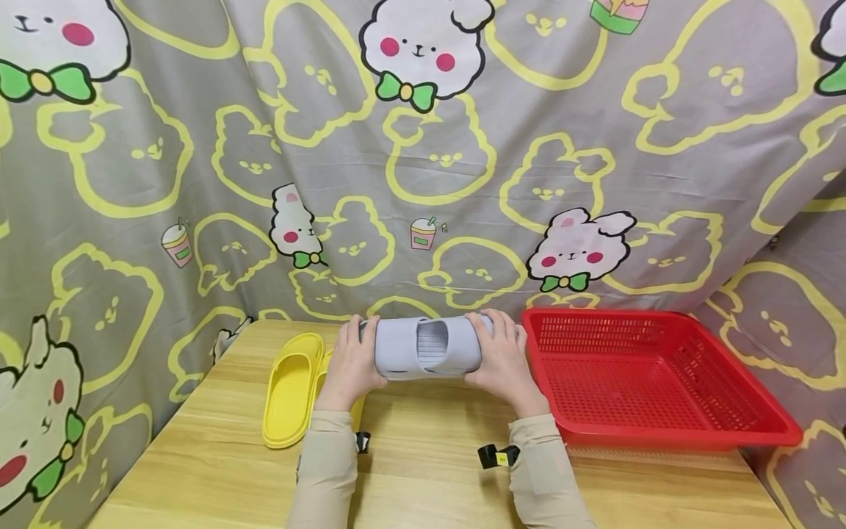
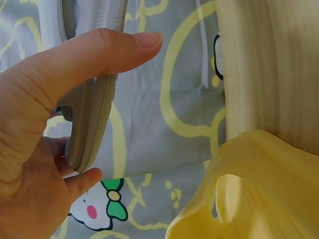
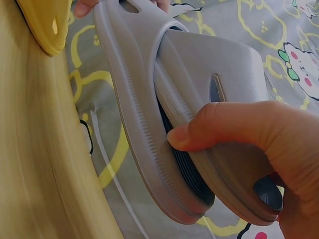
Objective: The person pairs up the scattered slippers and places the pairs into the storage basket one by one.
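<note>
A pair of grey slippers (image 1: pixel 396 349) is held up over the table, crosswise to the head camera. In the right wrist view the toe strap of one slipper (image 3: pixel 224 59) overlaps the other slipper (image 3: pixel 132 94), the two fitted together heel to toe. My left hand (image 1: pixel 349 371) grips the left end; in the left wrist view its thumb (image 2: pixel 109 50) lies across the slipper's side (image 2: pixel 92 119). At the right end my right hand (image 1: pixel 505 367) holds on, its thumb (image 3: pixel 219 124) pressed along the sole edges. Most of its other fingers are hidden behind the slippers.
Yellow slippers (image 1: pixel 288 397) stand on the wooden table (image 1: pixel 423 470) at the left, one partly hidden by my left arm. A red perforated basket (image 1: pixel 661 435) sits at the right, close to my right hand. A patterned curtain (image 1: pixel 449 213) hangs behind the table.
</note>
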A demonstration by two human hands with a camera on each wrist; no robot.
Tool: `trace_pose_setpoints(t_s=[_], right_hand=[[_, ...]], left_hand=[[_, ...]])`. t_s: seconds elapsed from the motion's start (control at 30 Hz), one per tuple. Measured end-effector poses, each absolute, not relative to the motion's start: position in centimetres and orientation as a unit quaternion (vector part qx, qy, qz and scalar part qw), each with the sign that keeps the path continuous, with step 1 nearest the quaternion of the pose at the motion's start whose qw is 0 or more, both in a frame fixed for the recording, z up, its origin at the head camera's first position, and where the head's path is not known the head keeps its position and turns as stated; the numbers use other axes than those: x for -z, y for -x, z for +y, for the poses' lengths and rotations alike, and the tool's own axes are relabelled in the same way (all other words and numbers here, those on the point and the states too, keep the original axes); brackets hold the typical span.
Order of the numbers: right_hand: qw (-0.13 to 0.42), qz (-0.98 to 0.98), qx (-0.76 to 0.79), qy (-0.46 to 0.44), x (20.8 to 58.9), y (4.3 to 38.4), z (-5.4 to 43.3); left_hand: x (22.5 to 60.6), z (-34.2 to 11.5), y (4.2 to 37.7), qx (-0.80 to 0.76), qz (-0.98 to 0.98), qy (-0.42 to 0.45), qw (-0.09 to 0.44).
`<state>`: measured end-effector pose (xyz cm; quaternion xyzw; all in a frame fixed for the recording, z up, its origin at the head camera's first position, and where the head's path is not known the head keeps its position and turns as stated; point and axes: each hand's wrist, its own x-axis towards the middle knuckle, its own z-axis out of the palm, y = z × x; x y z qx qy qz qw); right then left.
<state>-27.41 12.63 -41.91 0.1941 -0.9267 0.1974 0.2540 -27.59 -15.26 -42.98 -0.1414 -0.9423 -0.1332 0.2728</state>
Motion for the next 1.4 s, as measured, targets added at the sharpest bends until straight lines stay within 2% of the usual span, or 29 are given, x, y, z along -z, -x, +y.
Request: trace_pose_setpoints(t_s=[0.2,0.7,1.4], right_hand=[[0.256,-0.929,-0.189,-0.188,41.8,27.3,12.8],[0.249,-0.931,-0.195,-0.184,42.0,27.2,12.7],[0.266,-0.928,-0.189,-0.179,41.4,26.9,12.6]], left_hand=[[43.1,-15.3,27.7,0.155,-0.940,0.141,0.268],[43.1,-15.8,27.6,0.207,-0.949,0.119,0.208],[42.4,-16.2,27.5,0.215,-0.947,0.124,0.205]])
